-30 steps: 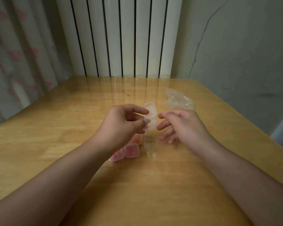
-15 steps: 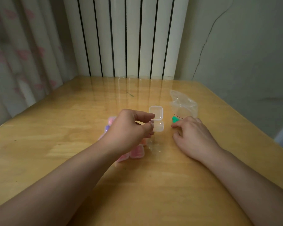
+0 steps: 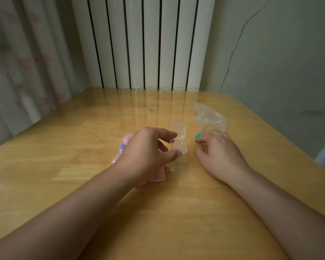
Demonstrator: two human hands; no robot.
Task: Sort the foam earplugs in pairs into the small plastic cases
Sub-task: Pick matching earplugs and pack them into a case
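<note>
Left of centre, filled cases (image 3: 124, 145) with pink and purple earplugs peek out from behind the left hand (image 3: 148, 154), whose loosely spread fingers rest against the open clear case (image 3: 178, 140) at mid-frame. Right of it, the right hand (image 3: 219, 152) pinches a green earplug (image 3: 198, 136) just below the plastic bag (image 3: 209, 119).

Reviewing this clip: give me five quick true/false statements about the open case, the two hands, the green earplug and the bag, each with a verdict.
1. The clear case stands with its lid open. True.
2. The left hand grips the clear case by its lid. False: thumb and fingers flank the case's base.
3. The green earplug lies inside the clear case. False: it lies on the table at the right hand's fingertips.
4. The plastic bag lies beyond the right hand. True.
5. Filled pink cases sit partly under the left hand. True.
</note>
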